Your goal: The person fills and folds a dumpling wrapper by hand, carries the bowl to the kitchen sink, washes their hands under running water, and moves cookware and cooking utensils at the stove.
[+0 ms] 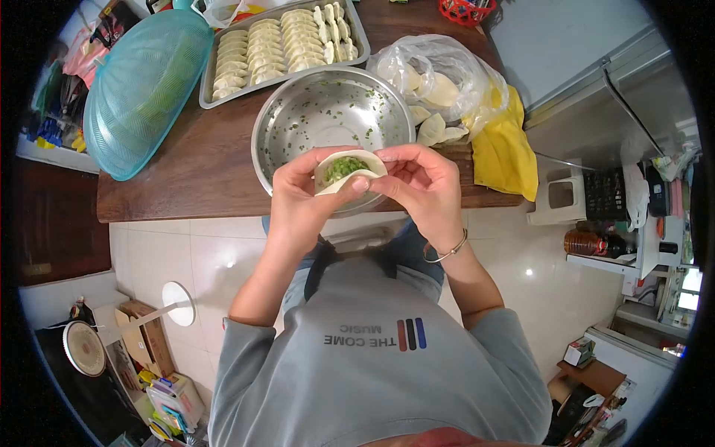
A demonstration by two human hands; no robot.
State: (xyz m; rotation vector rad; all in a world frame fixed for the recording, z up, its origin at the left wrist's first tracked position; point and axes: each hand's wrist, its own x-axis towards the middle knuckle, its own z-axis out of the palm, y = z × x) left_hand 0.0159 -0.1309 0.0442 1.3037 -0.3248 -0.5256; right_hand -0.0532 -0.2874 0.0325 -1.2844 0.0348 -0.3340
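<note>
Between my two hands is a round dumpling wrapper with green chopped filling (344,170), partly curled up at its sides. My left hand (309,186) grips its left edge, thumb in front and fingers behind. At the wrapper's right edge, my right hand (421,179) pinches with thumb and forefinger. Both hands are over the near rim of a steel mixing bowl (269,119), which has green bits stuck to its inside. Several pale wrappers (439,130) lie on the table right of the bowl, beside a clear plastic bag (465,67) with more wrappers in it.
A metal tray (211,89) with rows of folded dumplings stands behind the bowl. At left a teal mesh food cover (149,89) leans on the wooden table (216,160). A yellow cloth (510,160) hangs over the right front edge. A red basket (465,10) stands far back.
</note>
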